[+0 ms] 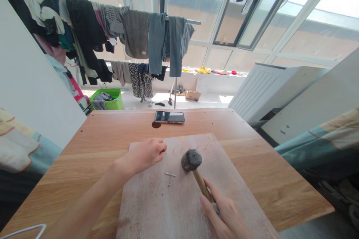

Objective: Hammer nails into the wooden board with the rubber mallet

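My right hand [224,213] is wrapped round the wooden handle of a rubber mallet [192,160]. The mallet's black head is over the board, just in front of a row of nails. The wooden board [146,205] lies on the table, with several thin nails [181,149] standing in it near the far edge. My left hand [150,152] is closed at the left end of this row, fingertips together beside a small nail [165,152]. Whatever its fingers pinch is hidden. Two loose nails [169,174] lie crossed on the board, with small dark holes nearby.
A phone [169,117] lies near the far edge of the wooden table [112,127], beside a round hole. A white cable [25,228] is at the near left corner. Beyond stand a laundry rack with clothes [136,31] and a green basket [116,99].
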Available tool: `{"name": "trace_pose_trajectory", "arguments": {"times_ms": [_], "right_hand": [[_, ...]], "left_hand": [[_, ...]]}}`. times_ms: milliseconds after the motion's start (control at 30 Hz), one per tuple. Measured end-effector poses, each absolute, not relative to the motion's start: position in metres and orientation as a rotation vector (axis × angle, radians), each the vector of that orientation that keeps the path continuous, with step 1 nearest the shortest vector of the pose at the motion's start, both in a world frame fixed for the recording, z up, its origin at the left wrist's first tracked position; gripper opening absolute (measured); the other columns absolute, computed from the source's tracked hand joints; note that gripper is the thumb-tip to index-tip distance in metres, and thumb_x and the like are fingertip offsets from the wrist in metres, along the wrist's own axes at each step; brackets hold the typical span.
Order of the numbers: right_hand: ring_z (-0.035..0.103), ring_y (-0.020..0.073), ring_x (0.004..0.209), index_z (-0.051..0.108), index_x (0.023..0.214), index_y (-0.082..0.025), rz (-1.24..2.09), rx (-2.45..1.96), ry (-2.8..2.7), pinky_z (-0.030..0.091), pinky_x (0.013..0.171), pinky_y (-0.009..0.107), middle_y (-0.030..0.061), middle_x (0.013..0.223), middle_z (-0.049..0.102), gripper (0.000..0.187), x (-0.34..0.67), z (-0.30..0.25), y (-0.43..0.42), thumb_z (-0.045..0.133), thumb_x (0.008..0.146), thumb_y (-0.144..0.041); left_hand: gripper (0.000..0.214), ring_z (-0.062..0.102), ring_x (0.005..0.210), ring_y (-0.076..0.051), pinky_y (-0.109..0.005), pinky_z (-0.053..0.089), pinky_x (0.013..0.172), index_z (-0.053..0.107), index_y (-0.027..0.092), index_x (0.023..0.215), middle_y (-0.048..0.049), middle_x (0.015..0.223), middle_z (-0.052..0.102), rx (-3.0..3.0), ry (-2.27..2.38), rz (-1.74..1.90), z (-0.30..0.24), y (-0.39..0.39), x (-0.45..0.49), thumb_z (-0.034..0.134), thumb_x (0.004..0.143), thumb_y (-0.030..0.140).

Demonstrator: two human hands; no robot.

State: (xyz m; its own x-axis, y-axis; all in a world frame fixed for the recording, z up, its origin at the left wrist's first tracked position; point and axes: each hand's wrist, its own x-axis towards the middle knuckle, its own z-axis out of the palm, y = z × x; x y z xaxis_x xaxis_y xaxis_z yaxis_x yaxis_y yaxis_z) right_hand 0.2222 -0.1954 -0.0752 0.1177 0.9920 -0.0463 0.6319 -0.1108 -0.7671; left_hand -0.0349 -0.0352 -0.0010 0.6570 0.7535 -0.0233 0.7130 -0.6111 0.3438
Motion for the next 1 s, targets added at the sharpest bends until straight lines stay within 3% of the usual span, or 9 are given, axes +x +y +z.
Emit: {"name": "trace_pose_trajectory", "arguments": {"times_ms": [167,367,467,600,767,1000], "right_hand": [[0.074,0.0273,0.074,0.066,0.135,-0.020,0.772,-1.795,-1.584,0.058,0.058,0.031,0.0075,0.074,0.075,0.057,0.221,-0.075,-0.195,0.045,0.096,-0.057],[0.070,0.0237,0.061,0.066,0.134,-0.014,0.745,-1.757,-1.611,0.057,0.067,0.033,0.0068,0.071,0.074,0.062,0.220,-0.076,-0.190,0.044,0.096,-0.057],[0.060,0.0175,0.046,0.063,0.137,-0.011,0.818,-1.741,-1.615,0.053,0.055,0.029,0.0020,0.063,0.066,0.065,0.216,-0.069,-0.187,0.040,0.097,-0.057],[0.042,0.0099,0.033,0.057,0.143,-0.013,0.954,-1.724,-1.544,0.035,0.033,0.022,-0.0027,0.061,0.057,0.066,0.204,-0.051,-0.177,0.038,0.099,-0.059],[0.044,0.0086,0.036,0.054,0.144,-0.017,0.998,-1.671,-1.572,0.035,0.033,0.019,-0.0011,0.068,0.061,0.064,0.187,-0.031,-0.159,0.041,0.098,-0.061],[0.046,0.0085,0.038,0.058,0.140,-0.020,1.058,-1.653,-1.660,0.037,0.034,0.019,-0.0008,0.071,0.062,0.052,0.172,-0.027,-0.151,0.048,0.099,-0.051]], "left_hand": [[0.016,0.066,0.083,-0.020,-0.027,0.045,0.069,0.068,0.017,0.086,-0.0051,0.092,0.067,2.576,1.135,0.191,-0.011,-0.032,-0.034,0.054,0.093,0.013],[0.018,0.065,0.082,-0.016,-0.026,0.048,0.077,0.068,0.019,0.100,-0.0020,0.094,0.069,2.364,1.001,0.526,-0.032,-0.028,-0.034,0.055,0.091,0.011],[0.018,0.061,0.072,-0.012,-0.023,0.048,0.070,0.068,0.020,0.101,0.0013,0.084,0.068,2.150,0.993,0.647,-0.047,-0.025,-0.036,0.057,0.088,0.014],[0.021,0.057,0.067,-0.011,-0.022,0.047,0.064,0.067,0.018,0.102,0.0016,0.081,0.066,2.023,1.002,0.728,-0.059,-0.024,-0.037,0.060,0.083,0.014],[0.031,0.055,0.064,-0.010,-0.021,0.046,0.062,0.065,0.019,0.109,0.0031,0.079,0.066,1.987,0.995,0.751,-0.060,-0.022,-0.035,0.059,0.079,0.012],[0.028,0.051,0.060,-0.009,-0.019,0.039,0.057,0.062,0.017,0.096,0.0069,0.068,0.057,2.056,1.054,0.777,-0.061,-0.021,-0.035,0.059,0.070,0.005]]}}
